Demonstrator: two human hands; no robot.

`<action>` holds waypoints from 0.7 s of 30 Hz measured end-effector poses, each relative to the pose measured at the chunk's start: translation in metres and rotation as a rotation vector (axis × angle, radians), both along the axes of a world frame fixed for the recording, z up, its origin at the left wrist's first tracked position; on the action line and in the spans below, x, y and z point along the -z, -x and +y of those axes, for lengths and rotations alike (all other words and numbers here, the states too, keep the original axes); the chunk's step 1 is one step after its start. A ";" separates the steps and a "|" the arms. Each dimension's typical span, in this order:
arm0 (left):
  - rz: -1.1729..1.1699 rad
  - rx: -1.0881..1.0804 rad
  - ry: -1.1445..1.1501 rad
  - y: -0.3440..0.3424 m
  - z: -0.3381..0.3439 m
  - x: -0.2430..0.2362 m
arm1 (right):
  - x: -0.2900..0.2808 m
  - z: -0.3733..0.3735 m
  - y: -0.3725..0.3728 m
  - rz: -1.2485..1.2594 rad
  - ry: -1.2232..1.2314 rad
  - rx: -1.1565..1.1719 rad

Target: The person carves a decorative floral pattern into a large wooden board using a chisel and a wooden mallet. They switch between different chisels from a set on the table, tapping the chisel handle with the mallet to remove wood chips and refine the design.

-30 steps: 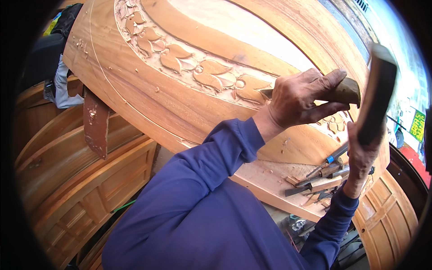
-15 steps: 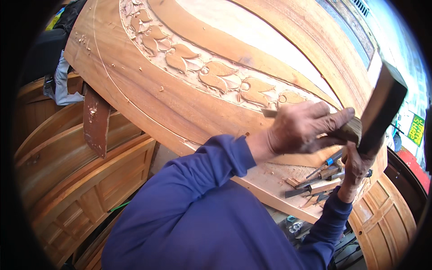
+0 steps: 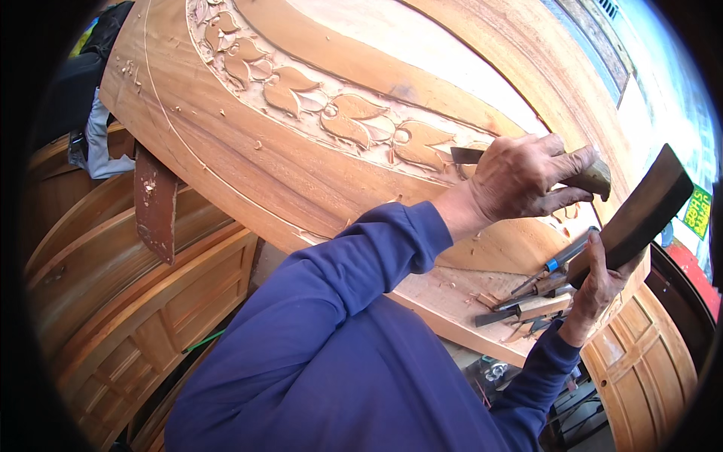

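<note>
My left hand (image 3: 520, 177) is closed round a wood carving chisel. Its flat dark blade (image 3: 465, 155) points left onto the carved flower border (image 3: 425, 143) of a large wooden panel (image 3: 248, 154), and its worn wooden handle (image 3: 591, 179) sticks out to the right. My right hand (image 3: 595, 290) grips a dark, flat-sided wooden mallet (image 3: 640, 211), tilted up and to the right. A gap separates the mallet from the end of the chisel handle. The fingers of my right hand are partly hidden behind the mallet.
Several carving chisels (image 3: 527, 305) lie near my right hand, one with a blue band (image 3: 553, 264). Wood shavings dot the panel. Panelled wooden doors stand at the left (image 3: 173, 309) and lower right (image 3: 640, 354). A brown board (image 3: 156, 207) juts out below the panel's left edge.
The mallet has swung away from the chisel's handle end, down and to the right. My left hand still holds the chisel at the border, and the whole view has shifted slightly.
</note>
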State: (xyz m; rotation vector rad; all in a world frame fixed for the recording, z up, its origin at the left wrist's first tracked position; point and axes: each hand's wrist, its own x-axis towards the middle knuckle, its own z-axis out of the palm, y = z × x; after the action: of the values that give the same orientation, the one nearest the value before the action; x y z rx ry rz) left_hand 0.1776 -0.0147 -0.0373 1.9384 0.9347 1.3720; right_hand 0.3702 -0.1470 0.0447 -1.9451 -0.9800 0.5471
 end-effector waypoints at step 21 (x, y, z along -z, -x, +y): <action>0.035 -0.008 -0.011 -0.001 0.002 0.008 | 0.008 0.025 -0.003 0.078 0.021 0.010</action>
State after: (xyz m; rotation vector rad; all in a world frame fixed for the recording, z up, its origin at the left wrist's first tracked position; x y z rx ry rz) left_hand 0.1789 -0.0130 -0.0451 1.9748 0.9544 1.3550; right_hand 0.3736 -0.1223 0.0364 -1.9316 -0.9186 0.6253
